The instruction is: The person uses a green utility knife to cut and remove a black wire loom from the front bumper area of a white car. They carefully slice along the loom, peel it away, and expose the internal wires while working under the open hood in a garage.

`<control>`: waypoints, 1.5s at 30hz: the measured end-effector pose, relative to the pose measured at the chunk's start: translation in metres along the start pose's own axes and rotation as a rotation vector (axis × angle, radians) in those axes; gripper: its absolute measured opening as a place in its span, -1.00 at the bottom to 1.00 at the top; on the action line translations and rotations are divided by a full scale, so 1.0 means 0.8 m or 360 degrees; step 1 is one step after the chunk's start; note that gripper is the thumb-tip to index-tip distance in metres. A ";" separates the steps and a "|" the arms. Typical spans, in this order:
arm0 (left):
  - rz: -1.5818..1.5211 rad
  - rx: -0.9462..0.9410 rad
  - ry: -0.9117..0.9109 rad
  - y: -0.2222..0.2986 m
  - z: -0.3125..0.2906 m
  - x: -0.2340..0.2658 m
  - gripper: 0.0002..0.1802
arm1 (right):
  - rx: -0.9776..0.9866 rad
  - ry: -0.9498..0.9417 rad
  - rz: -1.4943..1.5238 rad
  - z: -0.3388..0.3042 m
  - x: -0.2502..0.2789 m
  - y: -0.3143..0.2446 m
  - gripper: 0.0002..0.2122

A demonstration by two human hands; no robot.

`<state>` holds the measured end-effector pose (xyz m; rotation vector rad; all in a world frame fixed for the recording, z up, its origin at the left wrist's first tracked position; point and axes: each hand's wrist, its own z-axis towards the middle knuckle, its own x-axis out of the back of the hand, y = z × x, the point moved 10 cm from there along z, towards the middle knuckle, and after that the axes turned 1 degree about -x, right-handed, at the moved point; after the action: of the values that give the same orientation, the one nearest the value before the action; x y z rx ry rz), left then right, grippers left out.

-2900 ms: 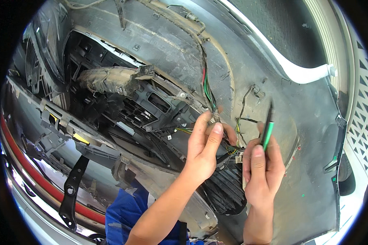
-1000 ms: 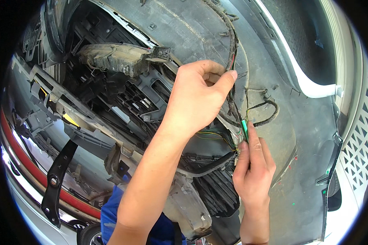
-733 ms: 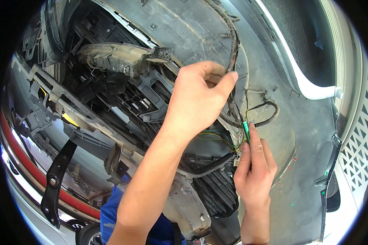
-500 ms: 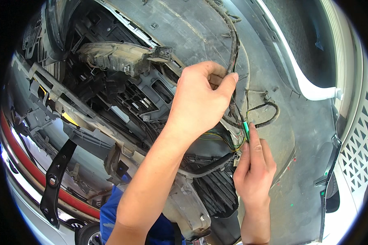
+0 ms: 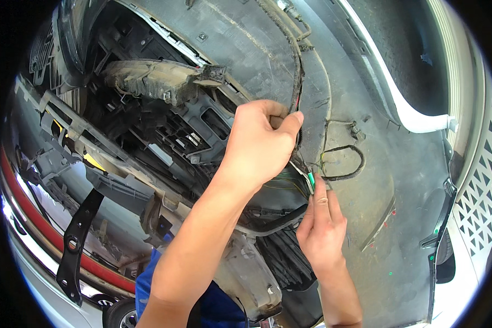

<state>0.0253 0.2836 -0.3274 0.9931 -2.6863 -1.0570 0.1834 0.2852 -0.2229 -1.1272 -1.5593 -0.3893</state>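
Observation:
My left hand (image 5: 259,139) is closed, thumb and fingers pinching a dark, tape-wrapped wiring harness (image 5: 297,76) that runs down from the top of the view. A hint of red shows in the harness just above the thumb. Below and to the right, my right hand (image 5: 323,229) grips a slim green-handled tool (image 5: 311,181) like a utility knife; most of it is hidden in the fingers. A thin pale strip slants up-left from its tip towards the harness. Loose thin wires (image 5: 290,186) in green and yellow lie left of the tool. A branch of the harness loops (image 5: 361,161) to the right.
A large grey, dirty panel (image 5: 404,218) lies beneath the harness. To the left sits a dismantled vehicle front with dark plastic parts (image 5: 153,76) and a black bracket (image 5: 74,246). A black ribbed hose (image 5: 287,257) is below my hands. White perforated metal (image 5: 478,186) stands at the right.
Both hands have shifted left and a little lower, drawing the harness with them. The green tool has moved left too, and less of its green handle shows.

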 end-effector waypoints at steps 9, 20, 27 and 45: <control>-0.0190 0.0011 -0.0052 0.003 -0.004 -0.001 -0.78 | -0.0019 -0.0002 0.0050 -0.018 0.000 0.015 -0.52; -0.0291 -0.0066 0.0046 0.001 -0.006 -0.005 -0.70 | -0.0696 0.0505 0.1601 0.005 0.042 0.048 -0.93; -0.0368 -0.0107 -0.0127 -0.003 -0.011 -0.023 -0.72 | -0.0802 0.0058 0.1601 0.101 -0.002 0.050 -0.86; -0.0166 -0.0074 -0.0345 -0.009 -0.027 -0.038 -0.70 | -0.1035 -0.0556 0.1609 0.119 -0.023 0.076 -0.76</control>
<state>0.0593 0.2852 -0.3108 1.0790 -2.7874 -1.3122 0.1766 0.3780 -0.2892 -2.4068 -0.9408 0.0176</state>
